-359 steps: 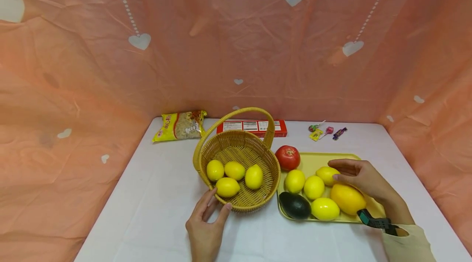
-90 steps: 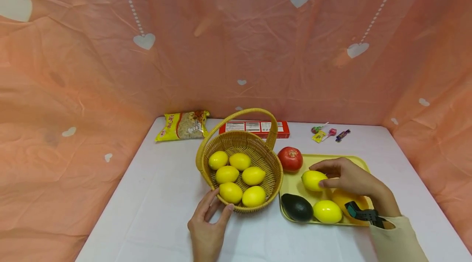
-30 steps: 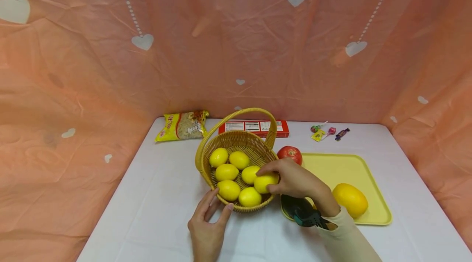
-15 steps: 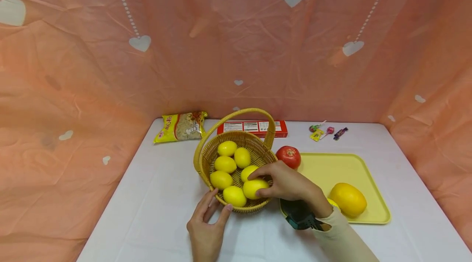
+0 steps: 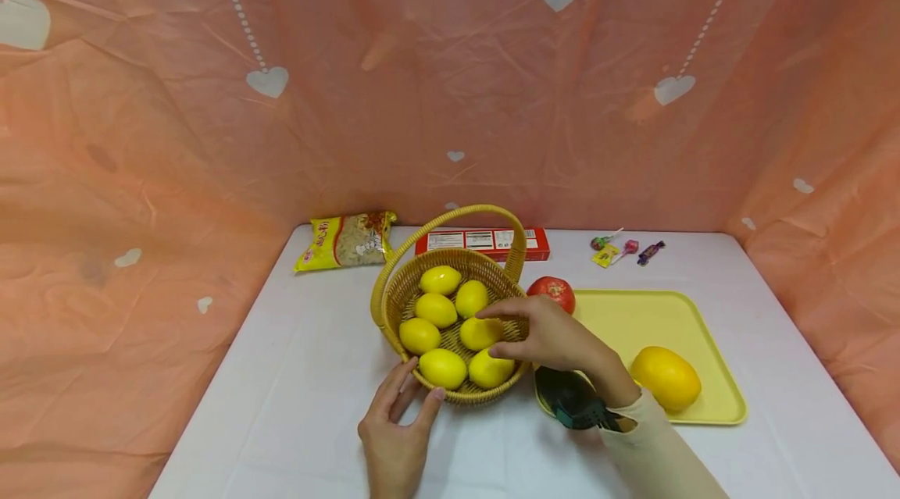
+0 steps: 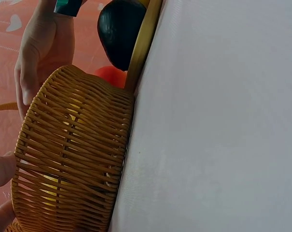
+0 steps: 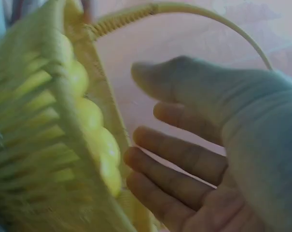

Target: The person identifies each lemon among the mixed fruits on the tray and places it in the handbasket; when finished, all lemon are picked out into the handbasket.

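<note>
Several lemons point(image 5: 436, 310) lie in the wicker basket point(image 5: 464, 397) in the middle of the table. My left hand point(image 5: 395, 436) rests its thumb and fingertips on the basket's near-left rim. Over the basket's right side is my right hand point(image 5: 562, 336), its thumb and fingers spread apart, close above the lemons and holding nothing. In the right wrist view, the right-hand fingers point(image 7: 179, 154) extend beside the basket rim. The yellow tray point(image 5: 727, 405) to the right carries a mango point(image 5: 666, 379) and a dark avocado point(image 5: 562, 390); my right wrist partly covers this side.
A red pomegranate point(image 5: 552, 294) sits by the tray's back-left corner, partly behind my hand. At the back lie a yellow food packet point(image 5: 348, 241), a red box point(image 5: 537, 245) and some candies point(image 5: 626, 249). The basket's tall handle point(image 5: 485, 210) arches over it.
The basket has gained lemons since the earliest frame while the tray has fewer. My right hand has carried one across and let it go in the basket. My left hand stays at the rim.
</note>
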Tool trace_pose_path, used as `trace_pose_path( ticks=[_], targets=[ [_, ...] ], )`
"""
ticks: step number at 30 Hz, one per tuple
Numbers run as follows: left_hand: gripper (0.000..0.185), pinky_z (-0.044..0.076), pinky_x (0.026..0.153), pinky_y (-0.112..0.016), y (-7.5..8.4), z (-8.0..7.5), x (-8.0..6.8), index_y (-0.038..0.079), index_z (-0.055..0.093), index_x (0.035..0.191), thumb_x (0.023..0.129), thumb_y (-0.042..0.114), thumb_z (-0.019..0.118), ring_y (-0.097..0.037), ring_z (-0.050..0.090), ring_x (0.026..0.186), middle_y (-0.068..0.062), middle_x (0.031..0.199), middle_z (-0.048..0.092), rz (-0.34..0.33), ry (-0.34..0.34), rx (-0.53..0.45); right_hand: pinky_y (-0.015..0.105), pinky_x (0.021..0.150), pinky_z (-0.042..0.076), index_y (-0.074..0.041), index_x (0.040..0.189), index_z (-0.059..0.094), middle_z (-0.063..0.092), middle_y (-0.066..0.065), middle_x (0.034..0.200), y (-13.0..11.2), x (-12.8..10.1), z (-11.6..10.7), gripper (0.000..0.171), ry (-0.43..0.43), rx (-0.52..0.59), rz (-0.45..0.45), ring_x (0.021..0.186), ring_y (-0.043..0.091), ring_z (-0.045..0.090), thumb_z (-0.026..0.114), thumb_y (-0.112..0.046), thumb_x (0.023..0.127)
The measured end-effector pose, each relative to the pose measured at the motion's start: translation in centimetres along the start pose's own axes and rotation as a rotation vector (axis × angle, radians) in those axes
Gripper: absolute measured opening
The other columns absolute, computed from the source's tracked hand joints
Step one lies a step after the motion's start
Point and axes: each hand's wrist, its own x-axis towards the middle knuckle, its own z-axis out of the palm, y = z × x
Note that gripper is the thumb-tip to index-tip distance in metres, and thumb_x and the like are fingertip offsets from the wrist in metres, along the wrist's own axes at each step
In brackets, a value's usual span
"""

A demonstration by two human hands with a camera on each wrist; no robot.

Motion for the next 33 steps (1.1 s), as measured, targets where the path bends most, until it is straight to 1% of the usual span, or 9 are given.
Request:
trace_pose_path(
  ticks=[3, 8, 12, 15, 17, 20, 23, 27, 33],
  targets=[
    [0.053, 0.067, 0.096, -0.033, 0.0, 0.0, 0.0, 0.014, 0.076, 0.137, 0.087, 0.008, 0.094, -0.036, 0.077, 0.12, -0.014, 0.148, 0.068, -0.001, 0.001, 0.003, 0.049, 0.1, 0.067, -0.015, 0.137, 0.077, 0.079, 0.005, 0.133, 0.6, -0.5, -1.1, 0.047, 0.025, 0.07, -0.007, 0.111, 0.03, 0.073, 0.09, -0.027, 0.094],
    [0.054, 0.067, 0.096, -0.033, 0.0, 0.1, 0.0, 0.013, 0.076, 0.138, 0.087, 0.008, 0.094, -0.035, 0.077, 0.12, -0.013, 0.148, 0.068, 0.001, -0.004, -0.001, 0.052, 0.106, 0.064, -0.01, 0.139, 0.075, 0.076, 0.01, 0.136, 1.7, -1.9, -2.6, 0.044, 0.059, 0.262, -0.04, 0.122, 0.018, 0.074, 0.087, -0.015, 0.096],
    [0.054, 0.067, 0.096, -0.033, -0.1, 0.1, 0.0, 0.012, 0.076, 0.137, 0.087, 0.006, 0.094, -0.035, 0.078, 0.119, -0.014, 0.147, 0.068, 0.007, -0.006, -0.005, 0.048, 0.108, 0.064, -0.007, 0.14, 0.074, 0.072, 0.025, 0.14, 2.6, -3.3, -3.2, 0.042, 0.095, 0.382, -0.05, 0.127, 0.026, 0.074, 0.081, -0.004, 0.099],
    [0.054, 0.066, 0.097, -0.034, -0.2, 0.1, 0.0, 0.01, 0.076, 0.137, 0.086, 0.006, 0.095, -0.035, 0.078, 0.119, -0.013, 0.146, 0.069, 0.024, -0.001, 0.008, 0.04, 0.107, 0.065, -0.004, 0.14, 0.073, 0.071, 0.03, 0.139, 3.1, -4.8, -3.5, 0.04, 0.13, 0.427, -0.026, 0.128, 0.033, 0.074, 0.077, -0.002, 0.101],
    [0.054, 0.066, 0.097, -0.035, -0.2, 0.1, 0.1, 0.01, 0.076, 0.137, 0.086, 0.007, 0.095, -0.034, 0.078, 0.119, -0.012, 0.146, 0.07, 0.033, 0.002, 0.019, 0.034, 0.105, 0.065, -0.003, 0.14, 0.072, 0.074, 0.024, 0.138, 3.4, -6.0, -3.7, 0.039, 0.156, 0.448, 0.018, 0.128, 0.029, 0.074, 0.076, -0.003, 0.102],
    [0.054, 0.066, 0.098, -0.035, -0.2, 0.0, 0.1, 0.011, 0.076, 0.137, 0.086, 0.009, 0.095, -0.035, 0.078, 0.118, -0.012, 0.145, 0.07, 0.033, 0.004, 0.031, 0.026, 0.103, 0.064, 0.001, 0.141, 0.071, 0.078, 0.009, 0.136, 3.6, -8.0, -4.0, 0.038, 0.197, 0.467, 0.079, 0.126, 0.019, 0.075, 0.073, -0.002, 0.103],
    [0.053, 0.066, 0.097, -0.034, -0.2, 0.0, 0.1, 0.013, 0.076, 0.137, 0.087, 0.011, 0.095, -0.036, 0.077, 0.119, -0.012, 0.146, 0.07, 0.024, 0.002, 0.032, 0.023, 0.102, 0.063, 0.006, 0.141, 0.068, 0.079, -0.003, 0.134, 3.9, -9.9, -4.3, 0.038, 0.228, 0.458, 0.096, 0.124, 0.013, 0.076, 0.07, 0.001, 0.104],
    [0.052, 0.066, 0.097, -0.035, -0.1, 0.0, 0.1, 0.014, 0.076, 0.137, 0.088, 0.012, 0.094, -0.036, 0.077, 0.12, -0.013, 0.146, 0.069, 0.019, 0.0, 0.027, 0.024, 0.101, 0.064, 0.012, 0.142, 0.064, 0.078, -0.005, 0.135, 4.5, -12.5, -4.5, 0.038, 0.24, 0.465, 0.082, 0.124, 0.013, 0.076, 0.066, 0.007, 0.104],
    [0.053, 0.066, 0.098, -0.035, 0.0, 0.0, 0.1, 0.013, 0.076, 0.137, 0.087, 0.01, 0.095, -0.036, 0.077, 0.12, -0.012, 0.145, 0.07, 0.012, 0.002, 0.022, 0.028, 0.101, 0.065, 0.017, 0.142, 0.061, 0.078, 0.001, 0.138, 5.8, -16.7, -4.1, 0.041, 0.219, 0.55, 0.039, 0.125, 0.017, 0.076, 0.059, 0.019, 0.101]
  ],
)
